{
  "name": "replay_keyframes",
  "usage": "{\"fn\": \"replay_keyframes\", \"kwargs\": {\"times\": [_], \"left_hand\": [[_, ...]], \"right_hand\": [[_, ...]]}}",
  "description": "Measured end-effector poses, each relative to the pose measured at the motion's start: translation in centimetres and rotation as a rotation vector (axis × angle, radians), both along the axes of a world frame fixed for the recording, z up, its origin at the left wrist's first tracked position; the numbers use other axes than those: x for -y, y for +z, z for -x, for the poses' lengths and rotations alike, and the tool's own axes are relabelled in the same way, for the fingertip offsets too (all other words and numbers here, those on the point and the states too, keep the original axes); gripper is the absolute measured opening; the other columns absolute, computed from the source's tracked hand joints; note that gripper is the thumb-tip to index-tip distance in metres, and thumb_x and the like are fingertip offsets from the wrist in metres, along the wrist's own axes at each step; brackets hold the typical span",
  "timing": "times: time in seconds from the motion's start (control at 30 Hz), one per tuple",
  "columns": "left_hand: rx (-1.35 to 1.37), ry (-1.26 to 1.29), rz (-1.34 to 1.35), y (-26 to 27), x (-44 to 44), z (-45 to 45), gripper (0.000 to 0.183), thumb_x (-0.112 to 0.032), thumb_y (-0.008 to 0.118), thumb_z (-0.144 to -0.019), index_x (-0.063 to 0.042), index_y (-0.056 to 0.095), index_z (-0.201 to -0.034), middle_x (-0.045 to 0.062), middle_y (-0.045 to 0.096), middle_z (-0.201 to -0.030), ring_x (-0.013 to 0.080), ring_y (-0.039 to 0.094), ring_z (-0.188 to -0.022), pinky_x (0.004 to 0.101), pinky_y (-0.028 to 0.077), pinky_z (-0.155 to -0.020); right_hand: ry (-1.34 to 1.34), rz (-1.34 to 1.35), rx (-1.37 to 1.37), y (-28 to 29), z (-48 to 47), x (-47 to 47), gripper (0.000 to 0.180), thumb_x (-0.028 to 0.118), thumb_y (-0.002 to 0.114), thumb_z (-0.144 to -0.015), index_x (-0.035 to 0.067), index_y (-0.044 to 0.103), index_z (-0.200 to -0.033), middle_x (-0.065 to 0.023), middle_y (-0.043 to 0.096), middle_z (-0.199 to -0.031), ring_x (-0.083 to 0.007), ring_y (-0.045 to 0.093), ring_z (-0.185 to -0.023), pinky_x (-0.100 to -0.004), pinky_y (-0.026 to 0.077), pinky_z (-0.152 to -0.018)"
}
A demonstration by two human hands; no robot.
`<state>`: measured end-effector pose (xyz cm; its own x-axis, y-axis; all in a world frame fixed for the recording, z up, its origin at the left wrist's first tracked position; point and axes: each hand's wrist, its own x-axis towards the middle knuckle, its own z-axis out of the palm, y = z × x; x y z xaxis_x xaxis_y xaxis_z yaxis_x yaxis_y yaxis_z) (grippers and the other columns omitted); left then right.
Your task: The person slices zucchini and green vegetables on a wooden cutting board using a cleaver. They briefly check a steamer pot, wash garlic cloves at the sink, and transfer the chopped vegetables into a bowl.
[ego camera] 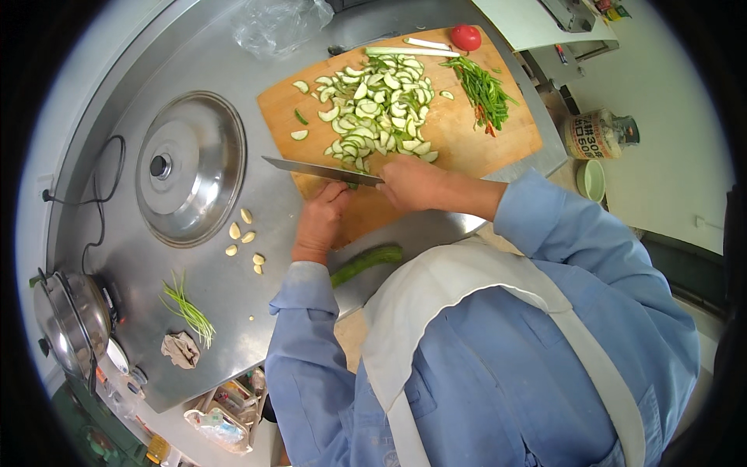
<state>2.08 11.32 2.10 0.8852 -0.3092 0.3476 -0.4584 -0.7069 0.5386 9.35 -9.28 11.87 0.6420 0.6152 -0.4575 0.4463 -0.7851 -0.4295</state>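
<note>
My right hand (pixel 409 182) grips the handle of a Chinese cleaver (pixel 321 170), whose blade points left across the near part of a wooden cutting board (pixel 467 153). Just below the blade, my left hand (pixel 320 219) has its fingers bent over a small green piece of zucchini (pixel 352 185), mostly hidden by fingers and blade. Beyond the cleaver spreads a pile of half-moon zucchini slices (pixel 373 111), pale with green skin. A few slices lie apart at the board's left. A long green vegetable (pixel 367 262), perhaps another zucchini, rests at the counter's front edge.
Cut green and red peppers (pixel 481 93), scallion stalks (pixel 411 51) and a tomato (pixel 465 37) occupy the board's far right. Leftward on the steel counter (pixel 274 210) are a domed pot lid (pixel 191 169), several garlic cloves (pixel 235 230), thin green stems (pixel 189 312) and a lidded pot (pixel 70 324).
</note>
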Motion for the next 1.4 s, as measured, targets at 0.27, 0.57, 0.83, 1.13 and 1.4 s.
{"fn": "replay_keyframes", "kwargs": {"times": [0.27,0.57,0.83,1.13,1.4], "left_hand": [[0.031,-0.009,-0.023,-0.2,-0.1,0.3,0.025,-0.001,0.059,-0.073,-0.007,0.070,-0.094,0.007,0.066,-0.101,0.0275,0.064,-0.095,0.0361,0.055,-0.081],[0.047,0.007,-0.023,-0.2,0.0,0.5,0.023,-0.002,0.060,-0.072,-0.007,0.069,-0.092,0.006,0.066,-0.100,0.0279,0.064,-0.092,0.0355,0.056,-0.079],[0.098,0.034,-0.020,-0.1,0.0,0.6,0.023,-0.001,0.062,-0.069,-0.006,0.069,-0.091,0.007,0.067,-0.097,0.0271,0.065,-0.092,0.0356,0.056,-0.079],[0.121,0.040,-0.024,-0.5,-0.1,0.7,0.021,-0.002,0.063,-0.070,-0.007,0.069,-0.090,0.006,0.067,-0.095,0.0257,0.064,-0.089,0.0361,0.055,-0.077],[0.118,0.046,-0.053,-1.1,-0.4,1.2,0.022,-0.002,0.063,-0.072,-0.007,0.070,-0.092,0.007,0.068,-0.099,0.0260,0.065,-0.090,0.0360,0.056,-0.078]], "right_hand": [[0.021,-0.087,0.057,-0.5,0.5,-0.1,0.027,0.018,0.055,-0.091,-0.004,0.069,-0.081,-0.0261,0.065,-0.075,-0.0440,0.065,-0.076,-0.0501,0.053,-0.073],[0.000,-0.051,0.011,-0.5,0.7,-0.2,0.027,0.019,0.055,-0.091,-0.004,0.068,-0.084,-0.0264,0.066,-0.077,-0.0444,0.065,-0.077,-0.0504,0.052,-0.074],[-0.022,0.047,-0.120,0.2,0.7,0.1,0.027,0.019,0.056,-0.091,-0.004,0.067,-0.084,-0.0269,0.066,-0.078,-0.0444,0.065,-0.078,-0.0508,0.052,-0.075],[0.022,0.029,-0.091,0.0,0.5,-0.5,0.026,0.018,0.056,-0.091,-0.006,0.066,-0.087,-0.0272,0.066,-0.080,-0.0443,0.065,-0.078,-0.0499,0.052,-0.077],[0.034,0.066,-0.086,1.4,1.2,0.5,0.020,0.011,0.059,-0.083,-0.006,0.070,-0.084,-0.0268,0.067,-0.081,-0.0416,0.068,-0.080,-0.0475,0.055,-0.073]]}}
